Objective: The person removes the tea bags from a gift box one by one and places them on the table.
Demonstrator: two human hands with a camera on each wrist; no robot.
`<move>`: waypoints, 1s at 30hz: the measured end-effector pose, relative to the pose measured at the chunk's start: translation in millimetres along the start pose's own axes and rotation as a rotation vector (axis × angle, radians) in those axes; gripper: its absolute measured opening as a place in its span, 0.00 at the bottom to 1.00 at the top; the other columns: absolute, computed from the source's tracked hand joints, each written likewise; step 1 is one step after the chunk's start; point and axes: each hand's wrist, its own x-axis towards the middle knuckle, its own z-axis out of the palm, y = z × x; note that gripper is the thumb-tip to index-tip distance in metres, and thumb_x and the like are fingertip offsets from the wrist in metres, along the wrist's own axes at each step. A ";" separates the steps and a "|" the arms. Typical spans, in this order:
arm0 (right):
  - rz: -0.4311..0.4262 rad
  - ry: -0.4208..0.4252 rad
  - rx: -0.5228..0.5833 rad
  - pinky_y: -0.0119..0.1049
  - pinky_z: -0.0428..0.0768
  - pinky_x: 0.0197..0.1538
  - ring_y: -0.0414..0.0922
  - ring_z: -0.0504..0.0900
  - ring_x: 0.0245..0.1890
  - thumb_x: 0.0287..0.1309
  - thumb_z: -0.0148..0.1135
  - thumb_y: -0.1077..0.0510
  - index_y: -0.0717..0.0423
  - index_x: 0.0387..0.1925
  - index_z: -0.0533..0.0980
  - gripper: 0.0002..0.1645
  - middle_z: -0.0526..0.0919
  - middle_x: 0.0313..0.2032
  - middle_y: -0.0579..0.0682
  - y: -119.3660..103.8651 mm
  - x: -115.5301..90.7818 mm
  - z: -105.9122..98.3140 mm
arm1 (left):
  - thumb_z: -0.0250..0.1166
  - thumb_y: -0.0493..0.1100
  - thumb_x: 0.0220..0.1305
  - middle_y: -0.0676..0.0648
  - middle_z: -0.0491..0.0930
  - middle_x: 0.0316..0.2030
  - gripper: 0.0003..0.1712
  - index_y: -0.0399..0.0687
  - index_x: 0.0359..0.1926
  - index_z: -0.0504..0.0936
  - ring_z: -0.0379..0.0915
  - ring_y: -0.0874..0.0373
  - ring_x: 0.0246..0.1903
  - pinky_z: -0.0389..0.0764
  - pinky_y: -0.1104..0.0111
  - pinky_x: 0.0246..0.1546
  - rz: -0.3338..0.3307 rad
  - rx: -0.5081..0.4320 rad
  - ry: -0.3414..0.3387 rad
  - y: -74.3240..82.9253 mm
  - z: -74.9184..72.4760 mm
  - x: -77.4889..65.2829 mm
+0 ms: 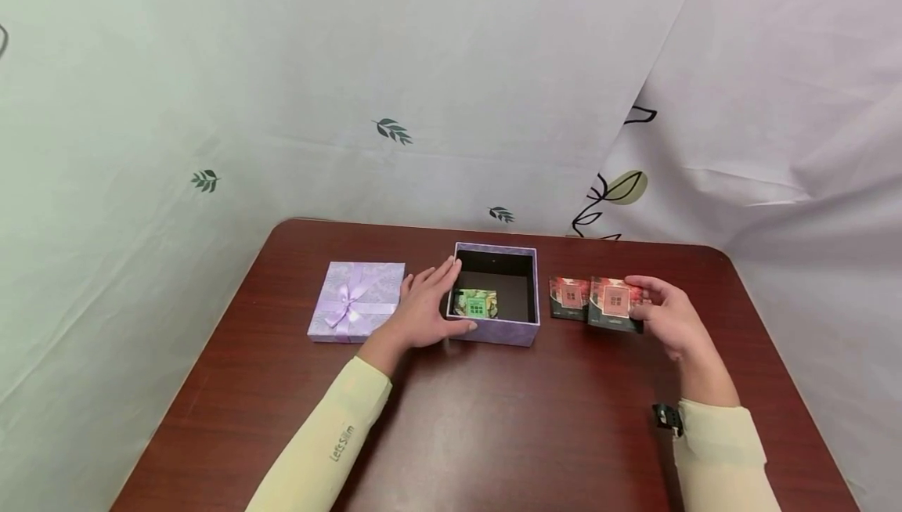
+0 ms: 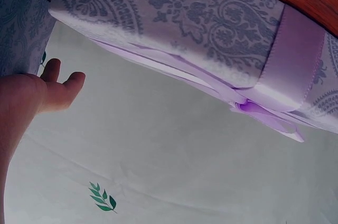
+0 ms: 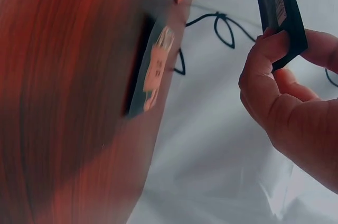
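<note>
My left hand (image 1: 423, 312) rests on the left side of an open purple patterned gift box (image 1: 503, 332), fingers extended along its left rim and thumb at the front wall. Inside the box, a green tea packet (image 1: 477, 304) lies at the front left. With thumb and fingers, my right hand (image 1: 665, 315) pinches a red-and-black packet (image 1: 611, 307) by its right edge; in the right wrist view this held packet (image 3: 282, 15) is raised off the table. Another red-and-black packet (image 1: 569, 298) lies just left of it, right of the box.
The box lid (image 1: 358, 301), with a lilac ribbon bow, lies left of my left hand. A dark reddish wooden table (image 1: 493, 426) carries everything. White cloth with leaf prints (image 1: 493, 105) hangs behind it. A black strap (image 1: 665, 420) is on my right wrist.
</note>
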 end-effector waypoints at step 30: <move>0.043 0.082 -0.171 0.26 0.75 0.38 0.34 0.72 0.39 0.60 0.47 0.75 0.74 0.69 0.59 0.34 0.70 0.55 0.68 43.5 6.9 -56.5 | 0.68 0.73 0.52 0.51 0.45 0.78 0.64 0.54 0.80 0.48 0.49 0.40 0.71 0.42 0.36 0.65 0.008 -0.006 -0.006 -1.8 -0.6 1.1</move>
